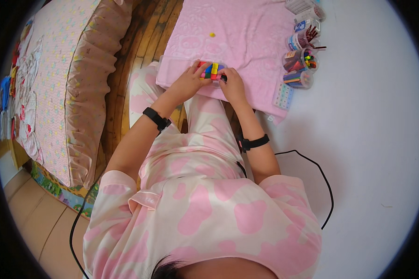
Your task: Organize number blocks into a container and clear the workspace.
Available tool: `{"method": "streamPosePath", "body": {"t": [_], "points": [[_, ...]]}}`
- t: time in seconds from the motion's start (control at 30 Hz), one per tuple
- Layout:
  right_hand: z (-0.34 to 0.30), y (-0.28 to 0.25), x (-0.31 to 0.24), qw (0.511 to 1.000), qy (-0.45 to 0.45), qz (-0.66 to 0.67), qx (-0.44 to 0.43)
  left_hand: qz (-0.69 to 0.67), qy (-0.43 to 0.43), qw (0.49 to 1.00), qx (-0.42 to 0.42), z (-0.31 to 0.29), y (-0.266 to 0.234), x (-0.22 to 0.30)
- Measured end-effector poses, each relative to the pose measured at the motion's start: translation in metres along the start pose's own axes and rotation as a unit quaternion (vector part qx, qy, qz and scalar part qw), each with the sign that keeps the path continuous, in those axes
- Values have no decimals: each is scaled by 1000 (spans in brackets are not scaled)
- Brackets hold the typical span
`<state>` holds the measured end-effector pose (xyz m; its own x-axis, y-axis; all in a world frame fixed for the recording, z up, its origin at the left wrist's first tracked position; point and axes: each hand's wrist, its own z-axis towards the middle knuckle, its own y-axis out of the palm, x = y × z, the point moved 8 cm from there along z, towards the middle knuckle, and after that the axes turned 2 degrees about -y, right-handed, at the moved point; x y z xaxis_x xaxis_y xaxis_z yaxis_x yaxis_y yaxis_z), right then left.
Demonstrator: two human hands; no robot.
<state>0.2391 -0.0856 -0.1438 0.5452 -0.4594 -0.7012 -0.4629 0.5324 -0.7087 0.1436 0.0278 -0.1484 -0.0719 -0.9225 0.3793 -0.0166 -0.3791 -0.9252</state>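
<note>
A cluster of small coloured blocks (pixel 214 68), in red, blue, yellow and green, sits together at the near edge of a pink towel. A clear plastic tray (pixel 167 70) lies around and beneath it. My left hand (pixel 187 84) grips the left side of the cluster, its fingers curled over the blocks. From the right, my right hand (pixel 233 86) pinches a small dark block (pixel 224 78) at the cluster's near right corner. Parts of the blocks are hidden beneath my fingers.
A small yellow piece (pixel 212 35) lies farther off on the pink towel (pixel 246 46). Along its right edge stand clear tubs of pens (pixel 299 79), markers (pixel 307 59) and brown sticks (pixel 307 38). A patterned bed (pixel 51 93) is at left; a black cable (pixel 328 179) curves at right.
</note>
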Motion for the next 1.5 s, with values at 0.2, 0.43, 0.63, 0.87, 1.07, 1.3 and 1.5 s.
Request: {"method": "streamPosePath", "body": {"t": [0.2,0.43,0.63,0.87,1.07,1.3,1.5], "points": [[0,-4,3,999,11,13,35,4,2,1000,4,-5,3,-2],[-7,-10,11,998,45,30,32,1,-5,1000,6,-2,-8,5],[-10,-4,8,999,22,26,18,-132,-63,983,108,14,-24,-2],[-14,-11,7,999,20,-19,31,-138,-72,977,148,39,-14,-6],[-25,-19,20,997,55,27,49,-154,-91,979,101,50,-5,-7],[-32,-24,34,994,54,48,76,-157,-64,981,90,57,-11,24],[-21,-37,23,994,37,40,97,-127,-48,988,75,48,1,17]]}}
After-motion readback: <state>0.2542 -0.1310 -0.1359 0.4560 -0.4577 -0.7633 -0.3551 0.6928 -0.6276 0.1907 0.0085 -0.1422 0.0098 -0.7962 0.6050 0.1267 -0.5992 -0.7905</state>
